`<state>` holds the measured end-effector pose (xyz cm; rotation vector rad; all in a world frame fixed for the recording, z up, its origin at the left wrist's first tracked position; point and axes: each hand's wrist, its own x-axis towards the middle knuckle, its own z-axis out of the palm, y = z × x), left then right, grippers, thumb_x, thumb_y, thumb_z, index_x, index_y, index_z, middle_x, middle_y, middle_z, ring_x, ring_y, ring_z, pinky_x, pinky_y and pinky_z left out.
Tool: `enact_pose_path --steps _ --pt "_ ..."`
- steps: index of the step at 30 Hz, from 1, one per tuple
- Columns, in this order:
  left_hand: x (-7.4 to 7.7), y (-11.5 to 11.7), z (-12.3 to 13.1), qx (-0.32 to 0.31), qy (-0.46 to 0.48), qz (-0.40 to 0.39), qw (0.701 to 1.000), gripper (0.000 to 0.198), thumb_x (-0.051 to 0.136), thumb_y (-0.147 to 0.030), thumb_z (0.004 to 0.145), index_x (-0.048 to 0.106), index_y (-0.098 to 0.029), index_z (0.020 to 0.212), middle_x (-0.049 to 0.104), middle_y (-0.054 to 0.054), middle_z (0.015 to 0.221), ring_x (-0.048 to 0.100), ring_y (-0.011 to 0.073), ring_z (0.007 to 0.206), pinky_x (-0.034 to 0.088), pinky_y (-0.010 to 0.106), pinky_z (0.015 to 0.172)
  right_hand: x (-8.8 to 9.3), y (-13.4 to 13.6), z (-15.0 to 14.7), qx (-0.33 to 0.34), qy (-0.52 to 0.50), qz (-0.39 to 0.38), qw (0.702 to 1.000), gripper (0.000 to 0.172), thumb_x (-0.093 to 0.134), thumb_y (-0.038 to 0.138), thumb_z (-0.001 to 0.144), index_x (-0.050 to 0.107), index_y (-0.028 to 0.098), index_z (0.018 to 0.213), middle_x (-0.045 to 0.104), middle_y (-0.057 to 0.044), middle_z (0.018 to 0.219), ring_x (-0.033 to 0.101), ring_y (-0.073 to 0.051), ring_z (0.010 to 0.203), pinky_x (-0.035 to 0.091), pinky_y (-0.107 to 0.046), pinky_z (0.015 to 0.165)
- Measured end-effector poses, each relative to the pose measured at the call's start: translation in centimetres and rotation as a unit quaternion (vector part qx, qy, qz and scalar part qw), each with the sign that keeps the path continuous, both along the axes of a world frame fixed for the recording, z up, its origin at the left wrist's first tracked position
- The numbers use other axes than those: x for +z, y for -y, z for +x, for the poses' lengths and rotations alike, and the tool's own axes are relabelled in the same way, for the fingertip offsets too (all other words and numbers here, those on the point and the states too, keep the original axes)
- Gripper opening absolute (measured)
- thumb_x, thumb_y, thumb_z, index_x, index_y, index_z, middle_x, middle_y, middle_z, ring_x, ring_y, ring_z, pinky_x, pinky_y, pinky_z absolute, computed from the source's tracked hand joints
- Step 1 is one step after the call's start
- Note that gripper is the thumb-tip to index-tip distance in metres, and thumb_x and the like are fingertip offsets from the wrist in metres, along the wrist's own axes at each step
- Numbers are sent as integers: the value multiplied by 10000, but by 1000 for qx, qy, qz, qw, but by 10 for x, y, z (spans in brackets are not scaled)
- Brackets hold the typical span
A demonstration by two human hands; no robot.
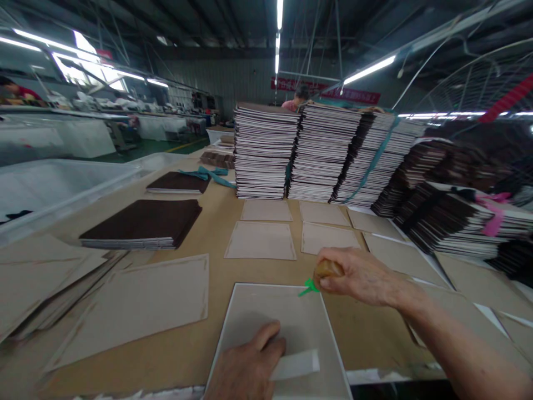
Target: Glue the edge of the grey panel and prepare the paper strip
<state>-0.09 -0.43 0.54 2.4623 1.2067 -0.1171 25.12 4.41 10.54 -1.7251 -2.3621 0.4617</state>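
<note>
Left hand (245, 369), half cut off, presses the tray (250, 311); right hand (353, 275) grips a green-tipped tool (322, 272).

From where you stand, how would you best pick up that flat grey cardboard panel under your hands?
Probably by the far right corner of the flat grey cardboard panel, coming from the right hand's side: it lies flat, and the left hand presses its near end.

A shallow tray (245, 322) lies nearest on the surface (216, 211), with the left hand (245, 369) resting in it and the right hand (353, 275) at its far right corner. Flat sheets (261, 240) lie beyond it, tall stacks (264, 150) behind those, and a low pile (144, 223) to the left.
</note>
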Motion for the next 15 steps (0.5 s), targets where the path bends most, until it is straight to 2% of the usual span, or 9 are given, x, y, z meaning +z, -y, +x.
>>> enact_pose_path --steps 4,10,15 --pt "4 1 0 -4 8 6 1000 587 414 -53 719 524 -234 1267 410 33 1475 618 251 1106 534 412 926 -4 8 19 -32 -27 -22 999 80 629 298 821 608 236 868 594 43 731 504 -130 630 262 -252 537" --pt "5 1 1 4 0 2 1000 607 411 -35 700 537 -234 1259 411 27 1474 625 247 1093 531 422 932 -12 17 39 -68 -75 -44 994 148 607 378 835 599 237 881 575 37 661 495 -137 579 272 -258 516" --pt "3 2 0 5 20 4 1000 585 428 -51 717 540 -246 1256 423 17 1467 623 235 1095 520 376 952 -20 22 50 -84 -126 -56 987 194 595 420 851 606 233 901 593 29 688 513 -142 607 302 -258 533"
